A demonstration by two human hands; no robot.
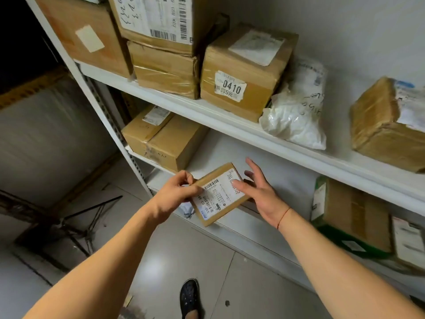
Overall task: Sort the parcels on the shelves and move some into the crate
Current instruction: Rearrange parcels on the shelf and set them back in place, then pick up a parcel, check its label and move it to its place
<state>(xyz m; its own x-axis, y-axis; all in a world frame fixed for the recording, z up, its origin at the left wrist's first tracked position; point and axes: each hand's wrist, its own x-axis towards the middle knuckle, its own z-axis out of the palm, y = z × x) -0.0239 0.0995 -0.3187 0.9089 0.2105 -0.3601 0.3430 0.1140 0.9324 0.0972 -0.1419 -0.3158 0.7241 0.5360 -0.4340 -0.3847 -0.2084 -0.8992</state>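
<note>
Parcel: small flat cardboard parcel (219, 194) with a white barcode label on top, held tilted in the air between my two hands, in front of the lower shelf (230, 153).
Left hand: my left hand (177, 192) grips the parcel's near left edge, fingers curled round it and the thumb over the label.
Right hand: my right hand (257, 192) is spread wide, fingers straight; the thumb lies on the label and the palm seems to steady the right edge. It does not grip anything.
Beyond my hands: a brown box (165, 139) sits on the lower shelf just past my left hand; bare shelf lies past my right hand.
Above my hands: on the upper shelf (253, 132) stand a box marked 0410 (239, 84) and, right of it, a white plastic bag (296, 111).
Right of my right hand: a green-edged box (345, 215) sits further down the rack.
Step in hand: I judge I am reading the label to decide where this parcel belongs.
Crate: none in view, so I cannot tell where it stands.
Next move: either set the parcel flat on the bare shelf, or keep my left-hand grip firm and carry it off to the crate; the right hand would have to close or let go first.
</note>
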